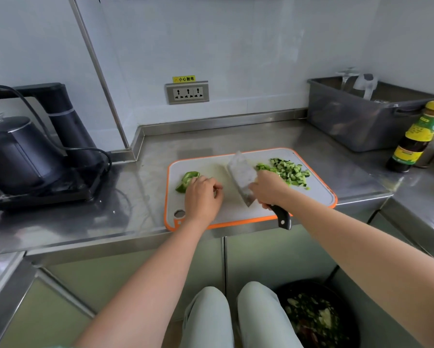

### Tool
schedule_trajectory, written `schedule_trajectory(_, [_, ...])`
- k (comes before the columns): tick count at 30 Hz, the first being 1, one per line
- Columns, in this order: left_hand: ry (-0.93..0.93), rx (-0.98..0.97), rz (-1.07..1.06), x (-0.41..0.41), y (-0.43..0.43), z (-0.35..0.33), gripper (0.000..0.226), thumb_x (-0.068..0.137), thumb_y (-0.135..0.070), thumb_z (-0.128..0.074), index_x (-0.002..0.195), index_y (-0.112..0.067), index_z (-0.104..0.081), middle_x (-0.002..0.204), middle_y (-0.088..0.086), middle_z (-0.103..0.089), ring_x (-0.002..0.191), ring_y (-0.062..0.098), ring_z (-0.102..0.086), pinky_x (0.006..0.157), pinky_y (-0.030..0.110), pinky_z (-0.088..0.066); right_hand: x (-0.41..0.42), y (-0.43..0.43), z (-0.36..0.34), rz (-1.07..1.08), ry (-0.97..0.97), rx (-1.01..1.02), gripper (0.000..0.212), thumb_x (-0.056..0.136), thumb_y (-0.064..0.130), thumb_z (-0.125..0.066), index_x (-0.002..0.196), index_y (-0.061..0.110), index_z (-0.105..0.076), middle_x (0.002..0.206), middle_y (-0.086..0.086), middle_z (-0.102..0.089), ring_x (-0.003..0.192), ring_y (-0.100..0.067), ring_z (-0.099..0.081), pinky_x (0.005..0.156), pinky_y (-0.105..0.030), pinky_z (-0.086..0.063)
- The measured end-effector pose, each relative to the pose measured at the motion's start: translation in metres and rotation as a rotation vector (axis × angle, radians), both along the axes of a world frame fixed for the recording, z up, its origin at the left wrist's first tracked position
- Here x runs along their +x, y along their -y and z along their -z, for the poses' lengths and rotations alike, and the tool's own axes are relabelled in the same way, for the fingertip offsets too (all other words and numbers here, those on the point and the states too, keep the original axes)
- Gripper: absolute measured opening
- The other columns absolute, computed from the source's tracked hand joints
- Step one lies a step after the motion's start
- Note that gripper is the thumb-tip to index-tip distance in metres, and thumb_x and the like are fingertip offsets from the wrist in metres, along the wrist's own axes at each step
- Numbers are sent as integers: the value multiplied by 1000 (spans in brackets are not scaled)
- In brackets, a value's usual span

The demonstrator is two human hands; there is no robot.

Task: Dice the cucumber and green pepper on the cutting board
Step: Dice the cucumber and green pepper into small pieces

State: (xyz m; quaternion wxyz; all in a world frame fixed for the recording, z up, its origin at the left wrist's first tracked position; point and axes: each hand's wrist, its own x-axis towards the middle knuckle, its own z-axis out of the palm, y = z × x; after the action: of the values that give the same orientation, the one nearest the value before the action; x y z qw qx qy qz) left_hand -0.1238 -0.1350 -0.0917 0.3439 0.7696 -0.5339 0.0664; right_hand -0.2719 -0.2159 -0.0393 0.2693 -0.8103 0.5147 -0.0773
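Green dice set aside, pepper waiting

Diced cucumber (288, 172) is heaped on the right part of the cutting board (316, 192), probably to free its middle. The right hand (268, 189) grips the cleaver (241, 177) there. At the board's left, the left hand (203, 194) curls beside the green pepper (187, 180); whether it grips, I cannot tell.

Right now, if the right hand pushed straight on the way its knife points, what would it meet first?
Probably nothing soon: the right hand grips the cleaver, whose tip aims past the cutting board over counter toward the wall. The diced cucumber lies right of that line. Depth unclear.
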Motion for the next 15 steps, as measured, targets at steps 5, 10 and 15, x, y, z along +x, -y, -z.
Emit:
schedule_trajectory(5, [-17,8,49,-1,4,2,11,78,-11,-62,78,-17,-72,81,8,-66,82,31,-56,80,39,-44,-36,25,-6,119,-28,-45,12,85,-1,-43,90,-6,-54,52,-16,-57,43,-27,-53,44,-26,-43])
schedule_trajectory(10, [-73,29,48,-8,12,0,11,83,-14,-61,81,-16,-72,82,6,-69,82,29,-59,73,33,-44,-26,15,-10,69,0,-199,9,92,11,-41,85,7,-40,67,-9,-54,48,-24,-51,45,-27,-33])
schedule_trajectory(15, [-801,-7,162,-30,21,-30,34,101,-35,-41,96,-12,-65,76,7,-71,71,26,-66,67,32,-51,-7,-15,-9,-18,-25,-440,19,94,21,-46,107,9,-41,88,-12,-57,79,-33,-57,59,-32,-34])
